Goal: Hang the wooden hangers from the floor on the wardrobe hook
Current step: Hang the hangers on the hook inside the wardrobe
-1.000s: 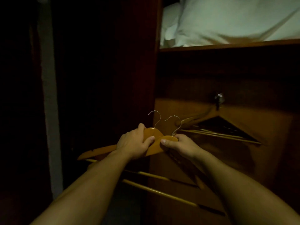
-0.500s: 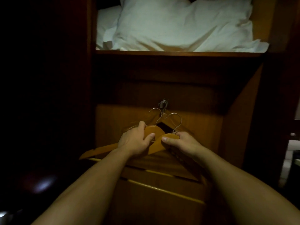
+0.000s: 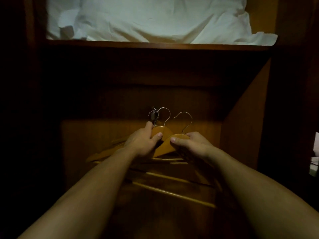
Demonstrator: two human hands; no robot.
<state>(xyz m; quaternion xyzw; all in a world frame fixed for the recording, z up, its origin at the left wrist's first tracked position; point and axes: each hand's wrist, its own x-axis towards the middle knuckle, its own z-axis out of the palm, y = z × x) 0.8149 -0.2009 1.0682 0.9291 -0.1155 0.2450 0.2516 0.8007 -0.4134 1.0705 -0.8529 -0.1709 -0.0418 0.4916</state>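
Observation:
I hold two wooden hangers with metal hooks in front of the wardrobe's back panel. My left hand (image 3: pixel 143 141) grips the top of the left hanger (image 3: pixel 161 130), whose wire hook rises right beside the small metal wardrobe hook (image 3: pixel 152 114). My right hand (image 3: pixel 191 144) grips the top of the right hanger (image 3: pixel 170 144), its wire hook standing free a little to the right. Behind my hands, other wooden hangers (image 3: pixel 112 150) hang from the wardrobe hook, mostly hidden.
A wooden shelf (image 3: pixel 155 45) runs across above, carrying white pillows (image 3: pixel 146 18). The wardrobe's right side wall (image 3: pixel 246 118) stands close to my right arm. The left side is dark.
The view swung so the wardrobe hook now sits centred behind my hands. Both hands rose and moved closer with the hangers; the left hanger's hook now reaches the wardrobe hook.

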